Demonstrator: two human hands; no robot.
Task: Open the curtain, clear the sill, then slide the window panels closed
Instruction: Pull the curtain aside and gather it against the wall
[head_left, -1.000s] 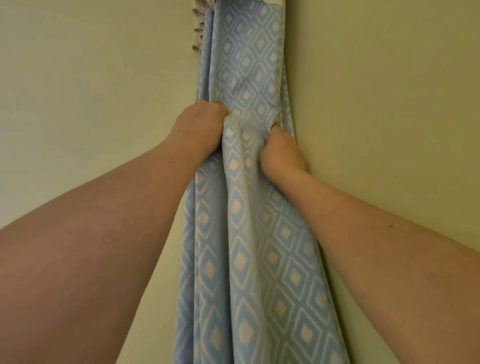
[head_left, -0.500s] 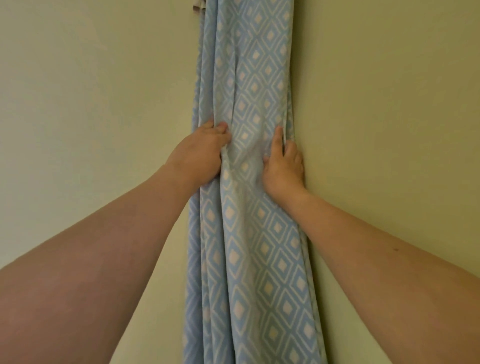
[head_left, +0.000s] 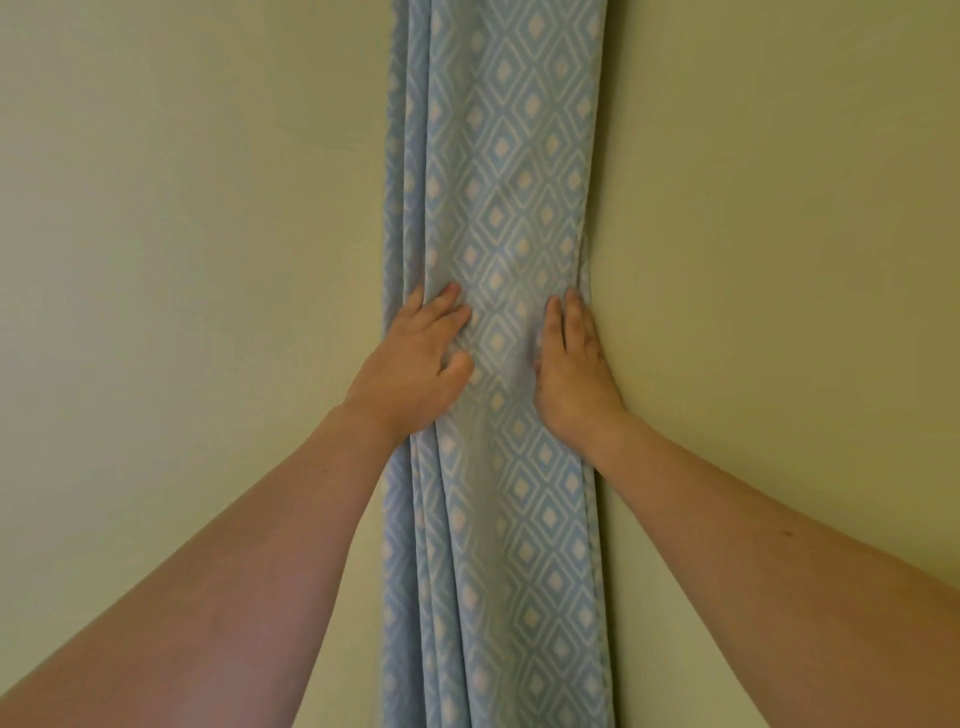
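Observation:
A light-blue curtain (head_left: 511, 197) with a white diamond pattern hangs gathered into a narrow bunch in the corner between two pale green walls. My left hand (head_left: 415, 364) lies on the bunch's left folds, fingers stretched upward and thumb resting on the cloth. My right hand (head_left: 571, 364) lies flat along the bunch's right edge, next to the right wall, fingers straight. Neither hand grips the fabric. Both forearms reach in from the bottom corners. No window or sill is in view.
The left wall (head_left: 182, 260) and the right wall (head_left: 779, 234) are bare pale green plaster. The curtain fills the corner from the top of the frame to the bottom.
Both hands have let go of the bunched cloth and slid down it, their fingers now flat on it. The view has tilted down, so the curtain's top has left the frame.

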